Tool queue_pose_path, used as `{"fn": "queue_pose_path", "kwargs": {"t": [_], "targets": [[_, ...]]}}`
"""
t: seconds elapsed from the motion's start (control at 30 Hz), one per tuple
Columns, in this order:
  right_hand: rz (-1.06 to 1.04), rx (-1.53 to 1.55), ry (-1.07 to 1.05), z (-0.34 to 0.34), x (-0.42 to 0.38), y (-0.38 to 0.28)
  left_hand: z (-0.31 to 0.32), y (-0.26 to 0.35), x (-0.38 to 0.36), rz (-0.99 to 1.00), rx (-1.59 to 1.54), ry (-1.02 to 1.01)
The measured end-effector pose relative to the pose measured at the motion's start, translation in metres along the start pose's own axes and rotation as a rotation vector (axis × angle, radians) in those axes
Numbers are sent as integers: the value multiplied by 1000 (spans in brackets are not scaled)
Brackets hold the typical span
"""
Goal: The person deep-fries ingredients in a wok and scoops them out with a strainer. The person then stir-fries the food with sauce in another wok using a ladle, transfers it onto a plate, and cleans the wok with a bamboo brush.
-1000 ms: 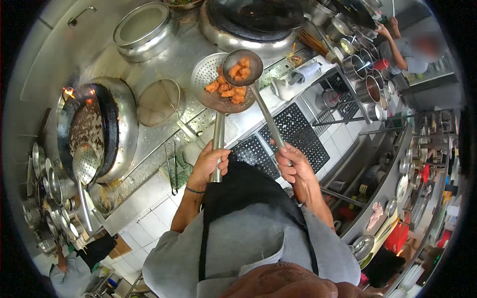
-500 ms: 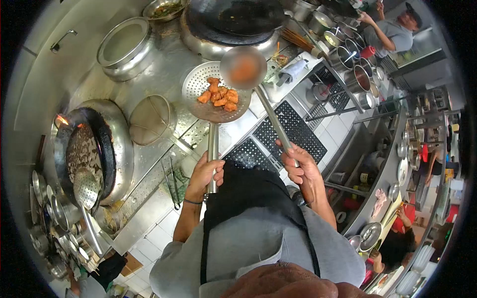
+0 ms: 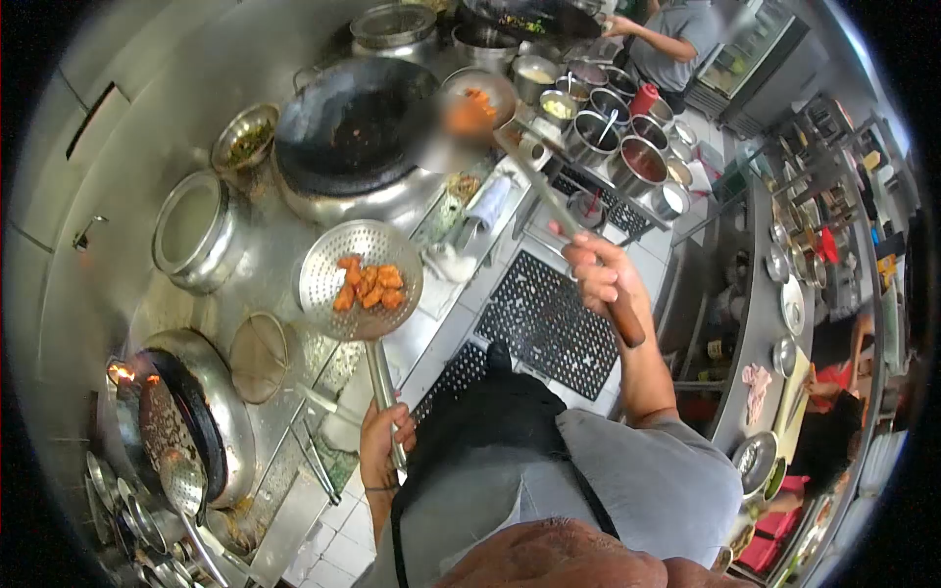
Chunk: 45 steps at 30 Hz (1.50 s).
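Note:
My left hand [image 3: 384, 431] is wrapped around the metal handle of a perforated strainer [image 3: 319, 279], held out level over the counter's edge. Several browned, orange-coated food pieces [image 3: 369, 286] lie in its bowl. My right hand [image 3: 600, 274] grips a long-handled ladle [image 3: 541, 183], whose brown wooden handle end sticks out below my fingers. The ladle's bowl [image 3: 502, 90] reaches to the right side of the large dark wok [image 3: 343, 122] and has more orange pieces in it. A blur covers part of that bowl.
A second wok [image 3: 230, 416] at left has flame at its edge and a perforated skimmer [image 3: 181, 480] in it. Nearby are a round mesh strainer [image 3: 260, 358], a steel pot [image 3: 186, 230] and tongs [image 3: 319, 461]. Sauce pots [image 3: 642, 162] line the right; a co-worker [image 3: 676, 44] stands behind.
My right hand has moved up and outward, carrying the ladle from beside the strainer to the large wok's side. The view has turned right. My left hand still holds the strainer.

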State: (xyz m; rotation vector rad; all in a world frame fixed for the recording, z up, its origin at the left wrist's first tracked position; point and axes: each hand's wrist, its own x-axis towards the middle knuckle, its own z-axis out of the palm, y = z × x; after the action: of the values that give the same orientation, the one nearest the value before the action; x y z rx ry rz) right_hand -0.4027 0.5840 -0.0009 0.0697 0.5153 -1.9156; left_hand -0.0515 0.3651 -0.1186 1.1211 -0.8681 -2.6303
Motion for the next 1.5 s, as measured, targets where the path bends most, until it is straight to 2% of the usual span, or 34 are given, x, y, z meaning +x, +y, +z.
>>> {"fn": "queue_pose_path", "kwargs": {"t": [0.1, 0.17, 0.3, 0.4, 0.5, 0.6, 0.63, 0.67, 0.7, 0.73, 0.77, 0.8, 0.87, 0.9, 0.93, 1.0, 1.03, 1.07, 1.1, 1.13, 1.23, 1.37, 1.5], "targets": [[-153, -252, 28, 0, 29, -79, 30, -13, -2, 63, -32, 65], [-408, -577, 125, 10, 59, -122, 47, -21, 0, 101, -72, 108], [-596, -917, 224, -14, 151, -229, 73, -35, 0, 161, -117, 171], [-657, -1086, 337, -38, 213, -304, 82, -45, 0, 208, -176, 172], [-455, -1116, 282, -66, 251, -371, 98, -53, -4, 268, -209, 222], [-1108, -2049, 915, -107, 301, -390, 108, -56, -5, 290, -225, 264], [-1192, -2015, 974, -124, 307, -396, 109, -55, -2, 269, -211, 261], [-1256, -2188, 939, -128, 293, -395, 106, -55, 0, 252, -207, 273], [-1236, -2184, 979, -122, 280, -385, 103, -57, -3, 235, -219, 309], [-975, -2243, 792, -127, 268, -385, 105, -56, -6, 251, -227, 283], [-968, -1830, 489, -90, 219, -327, 104, -54, -7, 263, -238, 272], [-874, -1598, 500, -53, 183, -265, 95, -56, -4, 198, -230, 321], [-615, -1551, 311, -49, 133, -211, 100, -48, -2, 221, -294, 269], [-513, -1394, 111, -54, 95, -149, 97, -45, -2, 211, -259, 285], [-448, -1487, 173, -60, 77, -125, 95, -45, -1, 221, -247, 276], [-227, -1343, 51, -62, 48, -75, 89, -45, 2, 228, -228, 272], [-159, -1245, 39, -79, 42, -53, 89, -44, 2, 228, -220, 281], [14, -1235, 97, -58, 31, -28, 87, -43, 1, 229, -208, 291], [89, -1224, 95, -60, 27, -7, 83, -43, 0, 233, -203, 266], [163, -1265, -6, -58, 25, 4, 79, -43, 0, 240, -197, 240], [132, -1439, -100, -34, 24, 32, 79, -40, 0, 280, -186, 231], [-210, -1757, -228, -40, 37, 58, 90, -19, -5, 386, -137, 204], [306, -1171, -99, -5, 22, 79, 99, -20, 22, 381, -255, 243]]}}
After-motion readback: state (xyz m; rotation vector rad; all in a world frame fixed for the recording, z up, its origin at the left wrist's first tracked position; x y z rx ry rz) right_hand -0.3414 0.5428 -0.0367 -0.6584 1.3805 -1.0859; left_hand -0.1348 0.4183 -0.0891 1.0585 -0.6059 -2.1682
